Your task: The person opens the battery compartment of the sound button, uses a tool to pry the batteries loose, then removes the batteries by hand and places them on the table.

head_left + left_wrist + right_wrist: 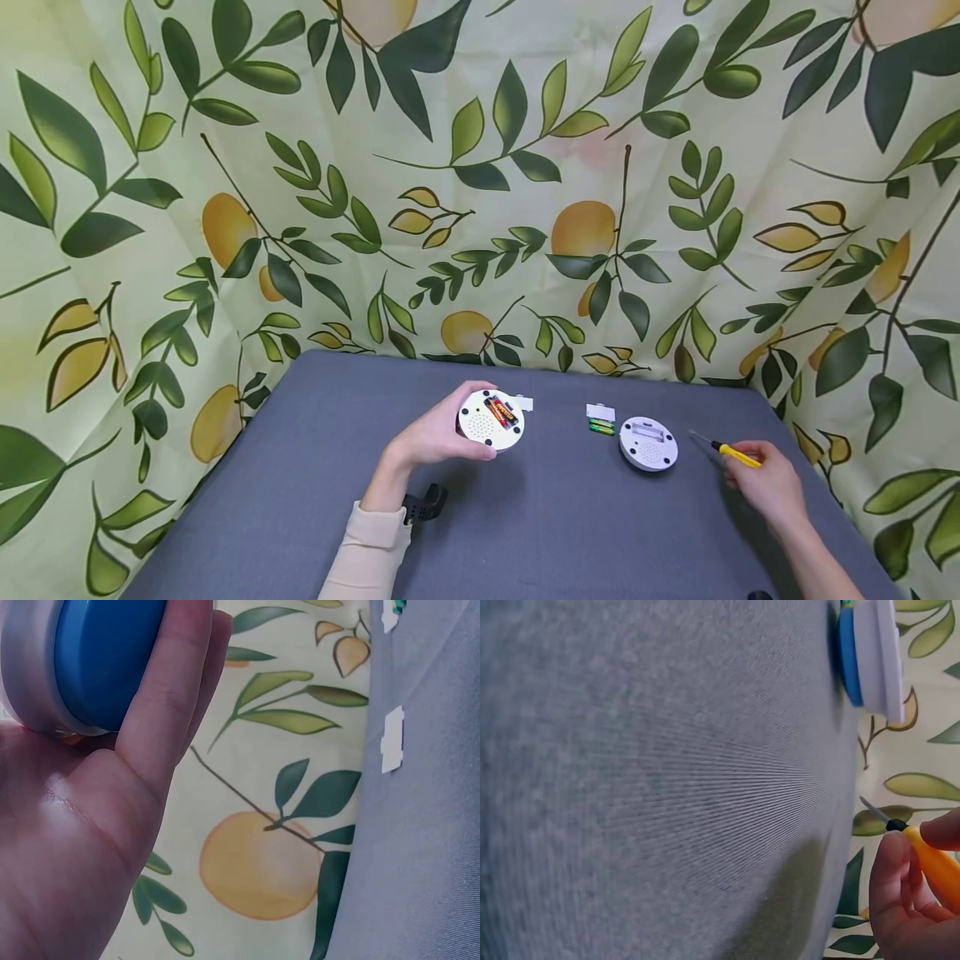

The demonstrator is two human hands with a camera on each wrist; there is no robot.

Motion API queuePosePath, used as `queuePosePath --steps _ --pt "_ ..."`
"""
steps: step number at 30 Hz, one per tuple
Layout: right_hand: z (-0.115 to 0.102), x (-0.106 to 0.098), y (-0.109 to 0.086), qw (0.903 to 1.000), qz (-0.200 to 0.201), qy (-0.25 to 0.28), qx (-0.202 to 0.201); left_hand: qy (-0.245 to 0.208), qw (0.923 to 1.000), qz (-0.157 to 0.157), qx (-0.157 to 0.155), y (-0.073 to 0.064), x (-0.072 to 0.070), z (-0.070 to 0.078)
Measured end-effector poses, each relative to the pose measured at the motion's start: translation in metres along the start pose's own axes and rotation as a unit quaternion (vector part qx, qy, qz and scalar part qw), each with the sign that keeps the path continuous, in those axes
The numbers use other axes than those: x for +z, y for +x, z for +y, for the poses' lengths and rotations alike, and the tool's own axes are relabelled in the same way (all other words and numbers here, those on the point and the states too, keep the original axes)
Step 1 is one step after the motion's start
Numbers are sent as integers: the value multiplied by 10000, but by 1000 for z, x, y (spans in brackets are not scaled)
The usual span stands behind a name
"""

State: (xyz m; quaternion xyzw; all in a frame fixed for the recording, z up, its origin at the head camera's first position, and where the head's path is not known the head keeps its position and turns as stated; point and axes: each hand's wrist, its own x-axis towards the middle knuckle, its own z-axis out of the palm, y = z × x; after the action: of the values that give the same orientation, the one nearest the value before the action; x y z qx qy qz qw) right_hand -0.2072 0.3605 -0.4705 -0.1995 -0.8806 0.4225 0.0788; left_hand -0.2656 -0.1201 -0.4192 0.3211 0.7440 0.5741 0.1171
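My left hand (431,433) grips a round white device (480,425), its underside with speaker holes and dark feet facing the head camera. Two red-and-black batteries (501,412) lie in its uncovered compartment. The left wrist view shows the device's blue face (105,660) along the fingers. At the right, my right hand (772,483) holds a screwdriver (738,455) by its yellow handle, thumb and fingers around it in the right wrist view. Its metal tip points toward a second round device (648,446), which lies underside up with a bare battery compartment and stays apart from it.
Green batteries (602,426) lie beside a white battery cover (600,412), left of the second device. Another white cover (527,403) lies behind the held device. The grey table (337,500) ends at a leaf-printed cloth (420,275) at the back.
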Motion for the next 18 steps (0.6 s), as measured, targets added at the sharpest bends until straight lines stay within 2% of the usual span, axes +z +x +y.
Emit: queuePosePath --steps 5,10,13,18 --pt "5 -2 5 9994 48 -318 -158 15 10000 2 -23 -1 1 2" --pt "13 -7 14 9919 -15 -1188 -442 3 10000 -10 -43 -1 1 1" --pt "17 -7 18 9870 -123 -1562 -348 -4 10000 -24 -47 -1 1 0" --pt "18 -6 21 9815 -263 -1893 -149 -10 10000 -45 -22 0 0 -1"
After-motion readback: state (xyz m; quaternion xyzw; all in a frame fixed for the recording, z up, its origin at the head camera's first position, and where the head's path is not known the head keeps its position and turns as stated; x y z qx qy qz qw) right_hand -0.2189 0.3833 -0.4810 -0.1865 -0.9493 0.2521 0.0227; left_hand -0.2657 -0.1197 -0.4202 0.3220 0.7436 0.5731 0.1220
